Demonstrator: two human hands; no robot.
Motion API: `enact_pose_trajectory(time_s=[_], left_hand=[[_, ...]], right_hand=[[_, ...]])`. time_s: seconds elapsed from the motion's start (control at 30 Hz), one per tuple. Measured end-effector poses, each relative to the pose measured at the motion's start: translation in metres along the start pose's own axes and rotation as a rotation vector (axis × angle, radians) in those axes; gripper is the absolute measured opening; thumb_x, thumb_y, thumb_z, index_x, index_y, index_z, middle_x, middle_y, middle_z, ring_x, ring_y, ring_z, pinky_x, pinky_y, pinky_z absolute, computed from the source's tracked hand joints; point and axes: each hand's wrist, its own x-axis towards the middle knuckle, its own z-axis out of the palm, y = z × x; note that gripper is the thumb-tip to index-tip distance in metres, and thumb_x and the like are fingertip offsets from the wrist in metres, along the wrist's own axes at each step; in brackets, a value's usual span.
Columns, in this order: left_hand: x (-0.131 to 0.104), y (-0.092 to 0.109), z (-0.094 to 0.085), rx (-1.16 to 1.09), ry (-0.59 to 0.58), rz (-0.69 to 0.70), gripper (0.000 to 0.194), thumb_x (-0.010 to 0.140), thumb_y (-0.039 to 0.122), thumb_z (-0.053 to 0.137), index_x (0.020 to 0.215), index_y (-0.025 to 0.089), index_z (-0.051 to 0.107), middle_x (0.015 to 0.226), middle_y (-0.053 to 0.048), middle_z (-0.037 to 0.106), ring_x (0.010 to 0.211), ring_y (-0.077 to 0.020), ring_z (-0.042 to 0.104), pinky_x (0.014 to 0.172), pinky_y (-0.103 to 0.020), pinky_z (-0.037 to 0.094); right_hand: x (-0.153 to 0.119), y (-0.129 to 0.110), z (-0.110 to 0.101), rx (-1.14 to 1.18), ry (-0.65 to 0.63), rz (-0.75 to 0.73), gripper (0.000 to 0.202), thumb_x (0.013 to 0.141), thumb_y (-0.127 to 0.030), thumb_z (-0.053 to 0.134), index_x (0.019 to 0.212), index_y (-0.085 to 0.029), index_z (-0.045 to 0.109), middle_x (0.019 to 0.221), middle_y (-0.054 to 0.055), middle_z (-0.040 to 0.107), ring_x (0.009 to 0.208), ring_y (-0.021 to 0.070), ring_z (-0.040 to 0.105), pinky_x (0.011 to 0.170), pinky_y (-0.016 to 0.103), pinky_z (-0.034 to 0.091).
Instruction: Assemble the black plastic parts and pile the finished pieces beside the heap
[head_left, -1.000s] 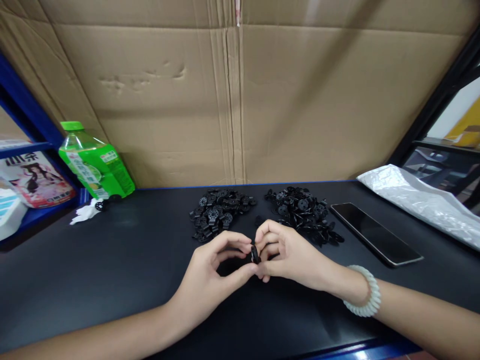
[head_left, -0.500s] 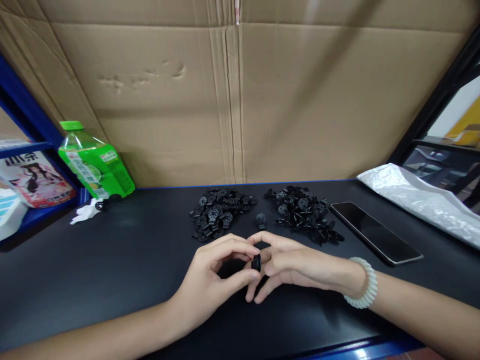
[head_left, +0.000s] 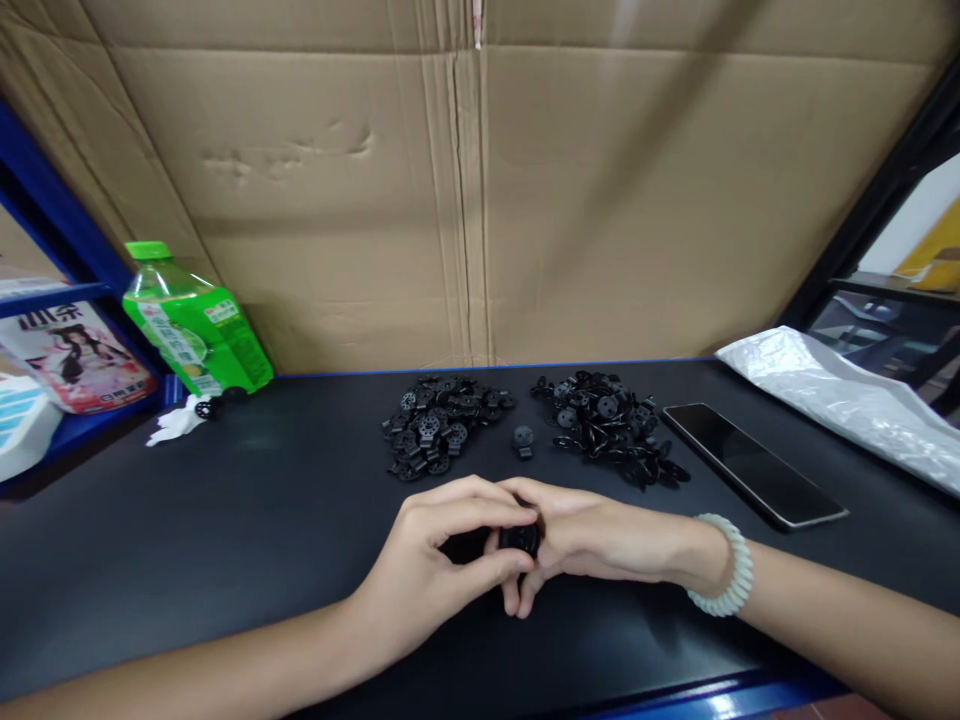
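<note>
The black part [head_left: 519, 540] has turned in my grasp.
Left fingers [head_left: 480, 514] pinch it, six o'clock of the lone piece [head_left: 523, 441]; right fingers [head_left: 528, 592] curl behind, grip hidden. Best pinched squarely.

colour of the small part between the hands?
Black. The small part shows in the head view, the only one.

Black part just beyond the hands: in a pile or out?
Out: the black part sits apart, tabletop separating it from the left pile and right pile.
</note>
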Motion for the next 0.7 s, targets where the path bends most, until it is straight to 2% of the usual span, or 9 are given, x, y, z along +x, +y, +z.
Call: enact_pose_trajectory(time_s=[0.23, 0.4, 0.57, 0.7], left_hand=[[-0.001, 0.002, 0.004, 0.072, 0.013, 0.031, 0.021, 0.073, 0.007, 0.074, 0.092, 0.016, 0.076, 0.088, -0.008, 0.074, 0.074, -0.0178, 0.071, 0.068, -0.025, 0.057], [-0.003, 0.003, 0.007, 0.165, 0.025, 0.082, 0.017, 0.07, 0.004, 0.068, 0.083, 0.015, 0.071, 0.07, -0.003, 0.071, 0.054, -0.0125, 0.064, 0.055, -0.021, 0.053], [-0.004, 0.004, 0.007, 0.305, 0.053, 0.184, 0.017, 0.068, 0.005, 0.07, 0.081, 0.016, 0.066, 0.059, 0.002, 0.068, 0.046, -0.0105, 0.064, 0.049, -0.017, 0.05], [-0.007, 0.004, 0.007, 0.425, 0.074, 0.284, 0.016, 0.074, 0.009, 0.069, 0.087, 0.018, 0.066, 0.055, 0.003, 0.069, 0.045, -0.011, 0.065, 0.05, -0.017, 0.051]], right_hand=[[-0.001, -0.001, 0.004, -0.053, 0.006, 0.03, 0.039, 0.064, -0.004, 0.048, 0.101, -0.016, 0.048, 0.087, -0.001, 0.057, 0.073, 0.0108, 0.062, 0.078, 0.032, 0.05], [0.0, 0.0, 0.012, -0.148, 0.056, 0.024, 0.036, 0.063, -0.003, 0.044, 0.095, -0.017, 0.05, 0.085, -0.002, 0.053, 0.072, 0.0087, 0.058, 0.074, 0.026, 0.048], [0.002, 0.008, 0.013, -0.056, 0.084, -0.004, 0.049, 0.059, -0.005, 0.044, 0.105, -0.018, 0.053, 0.088, -0.001, 0.054, 0.072, 0.01, 0.055, 0.071, 0.028, 0.045], [0.003, 0.012, 0.013, 0.033, 0.109, 0.001, 0.064, 0.057, -0.007, 0.044, 0.12, -0.02, 0.05, 0.085, -0.002, 0.056, 0.067, 0.0103, 0.054, 0.071, 0.03, 0.043]])
